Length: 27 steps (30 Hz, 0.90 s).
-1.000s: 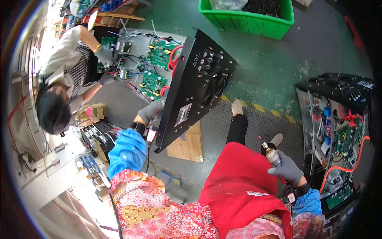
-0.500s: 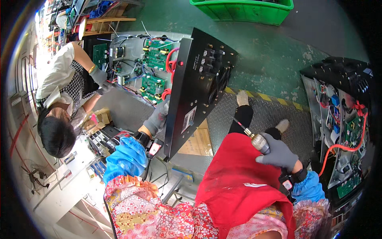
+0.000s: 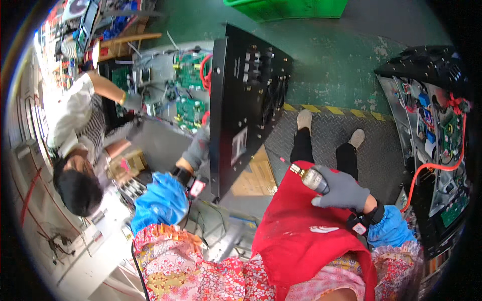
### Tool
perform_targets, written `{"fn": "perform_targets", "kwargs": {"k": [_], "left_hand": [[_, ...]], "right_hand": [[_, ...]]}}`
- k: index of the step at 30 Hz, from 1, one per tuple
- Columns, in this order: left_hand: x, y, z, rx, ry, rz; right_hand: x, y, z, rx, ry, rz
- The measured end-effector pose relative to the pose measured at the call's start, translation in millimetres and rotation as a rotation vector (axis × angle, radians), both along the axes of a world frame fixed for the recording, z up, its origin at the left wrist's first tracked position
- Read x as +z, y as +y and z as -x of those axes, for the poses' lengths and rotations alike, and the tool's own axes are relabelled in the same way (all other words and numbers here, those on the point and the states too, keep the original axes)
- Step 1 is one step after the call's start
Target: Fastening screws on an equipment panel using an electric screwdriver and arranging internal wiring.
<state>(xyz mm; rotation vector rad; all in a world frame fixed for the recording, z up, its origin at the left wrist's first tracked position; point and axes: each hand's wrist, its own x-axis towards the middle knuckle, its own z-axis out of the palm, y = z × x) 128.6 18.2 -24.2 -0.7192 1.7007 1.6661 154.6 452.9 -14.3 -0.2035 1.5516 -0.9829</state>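
Note:
My right hand (image 3: pixel 345 191), in a grey glove, is closed round a power screwdriver (image 3: pixel 315 180) with a pale rounded body and brass-coloured collar. Its thin bit points up and left, above my red apron (image 3: pixel 296 220). My gloved left hand (image 3: pixel 200 149) reaches to the inner side of an upright black metal panel (image 3: pixel 232 115); its fingers are hidden there, so their grip cannot be told. The panel is the side of an opened cabinet holding green circuit boards (image 3: pixel 191 113) and red cables (image 3: pixel 205 72).
A co-worker (image 3: pixel 80 115) reaches a gloved hand into the cabinet from the left. Another opened black cabinet (image 3: pixel 432 120) with a thick orange-red cable (image 3: pixel 414 183) stands on the right. A green bin (image 3: pixel 288 9) sits at the far side; flat cardboard (image 3: pixel 256 175) lies under the panel.
The view has shifted slightly. My right hand has moved a little left with the screwdriver, nearer the panel. The co-worker's arms have shifted; my left hand stays at the panel.

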Motion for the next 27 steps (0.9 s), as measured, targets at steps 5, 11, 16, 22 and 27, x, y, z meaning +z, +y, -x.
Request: {"fn": "perform_targets", "kwargs": {"k": [5, 11, 16, 22, 27], "left_hand": [[-15, -19, -5, -0.067, 0.069, 0.107], [-32, -28, -4, -0.070, -0.007, 0.121], [-8, 1, 12, 0.250, -0.193, 0.025], [-4, -11, 4, 0.236, -0.155, -0.004], [8, -8, 5, 0.159, -0.096, 0.054]], "right_hand": [[6, -14, -9, -0.080, 0.007, 0.000], [7, -13, -18, -0.056, 0.031, -0.043], [5, -15, -25, -0.040, -0.050, -0.020], [5, -26, -26, -0.025, -0.042, 0.036], [0, -17, -20, 0.050, 0.024, 0.037]]}}
